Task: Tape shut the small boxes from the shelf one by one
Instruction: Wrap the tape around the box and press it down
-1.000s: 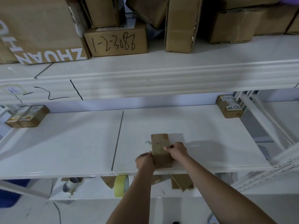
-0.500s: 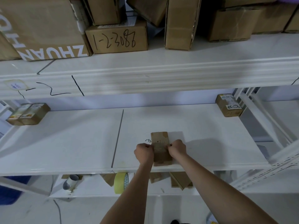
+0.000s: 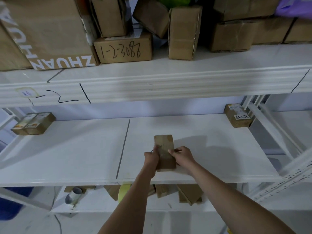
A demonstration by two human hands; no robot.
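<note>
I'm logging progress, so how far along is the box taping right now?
Done: I can't tell; no finished taping is clearly visible. In hand: the left hand and right hand grip a small box on the middle shelf. Left: small boxes wait at the shelf's left and right ends. The tape roll sits below.

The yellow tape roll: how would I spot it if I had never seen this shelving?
Start at the white middle shelf where both hands hold a small brown box. Look just under its front edge, left of the left forearm: the yellow tape roll stands on edge on the level below. Everything beside it is brown cardboard or a grey tube.
</note>
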